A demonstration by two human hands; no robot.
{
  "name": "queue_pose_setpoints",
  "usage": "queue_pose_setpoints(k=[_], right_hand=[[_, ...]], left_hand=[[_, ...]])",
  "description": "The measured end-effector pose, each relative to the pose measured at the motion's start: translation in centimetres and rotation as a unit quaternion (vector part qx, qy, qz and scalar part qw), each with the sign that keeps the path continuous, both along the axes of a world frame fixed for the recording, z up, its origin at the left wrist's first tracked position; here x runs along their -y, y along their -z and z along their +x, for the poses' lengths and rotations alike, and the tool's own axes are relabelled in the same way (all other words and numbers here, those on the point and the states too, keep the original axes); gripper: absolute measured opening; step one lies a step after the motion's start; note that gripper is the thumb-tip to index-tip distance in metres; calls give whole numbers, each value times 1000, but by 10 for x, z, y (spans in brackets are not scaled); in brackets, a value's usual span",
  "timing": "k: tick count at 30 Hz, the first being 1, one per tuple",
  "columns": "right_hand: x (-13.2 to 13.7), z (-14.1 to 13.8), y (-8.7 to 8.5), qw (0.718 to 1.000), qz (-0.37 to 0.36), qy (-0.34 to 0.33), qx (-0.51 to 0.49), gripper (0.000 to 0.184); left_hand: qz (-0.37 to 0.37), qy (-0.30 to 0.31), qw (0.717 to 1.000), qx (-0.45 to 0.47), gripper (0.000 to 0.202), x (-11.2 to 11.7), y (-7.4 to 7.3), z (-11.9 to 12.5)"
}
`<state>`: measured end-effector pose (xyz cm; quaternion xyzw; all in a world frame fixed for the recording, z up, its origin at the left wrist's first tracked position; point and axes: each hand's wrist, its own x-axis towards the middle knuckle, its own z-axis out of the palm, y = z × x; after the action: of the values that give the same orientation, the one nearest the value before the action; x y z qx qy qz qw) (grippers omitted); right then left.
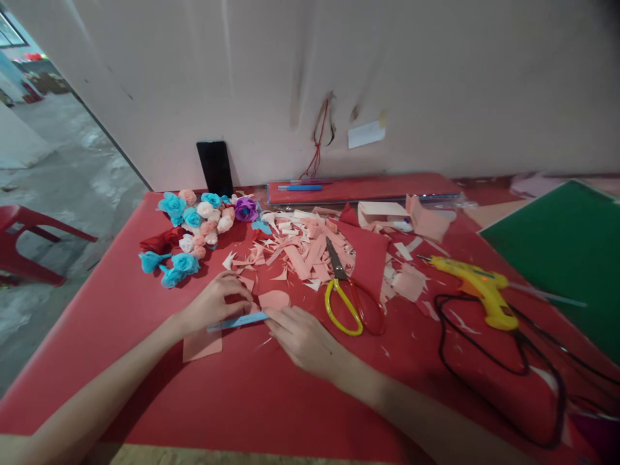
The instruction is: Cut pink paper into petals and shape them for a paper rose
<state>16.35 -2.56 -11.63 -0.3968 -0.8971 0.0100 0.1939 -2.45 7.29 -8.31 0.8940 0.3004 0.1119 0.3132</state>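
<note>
My left hand has its fingers bent and its fingertips closed on a small pink paper piece. A slim light-blue stick, perhaps a pen, lies along that paper, below the left fingers. Its right end is pinched by my right hand. Just beyond the fingertips rests a pink paper petal with a rounded edge. Partly under the stick's left end, a square pink paper sheet lies flat. Scissors with one yellow and one red handle sit right of my right hand, blades pointing away.
Paper flowers cluster at the back left, beside a heap of pink scraps. A phone leans on the wall. At right lie a yellow glue gun, its looping black cord and a green board.
</note>
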Motion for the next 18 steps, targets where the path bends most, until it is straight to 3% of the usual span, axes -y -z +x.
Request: queue_pose_setpoints(k=[12, 18], right_hand=[[-3, 1, 3, 998, -50, 3, -40, 22], [-1, 2, -2, 990, -81, 23, -115, 25]], left_hand=[[-55, -24, 998, 13, 12, 0, 1, -1], [-100, -126, 984, 76, 12, 4, -2, -1]])
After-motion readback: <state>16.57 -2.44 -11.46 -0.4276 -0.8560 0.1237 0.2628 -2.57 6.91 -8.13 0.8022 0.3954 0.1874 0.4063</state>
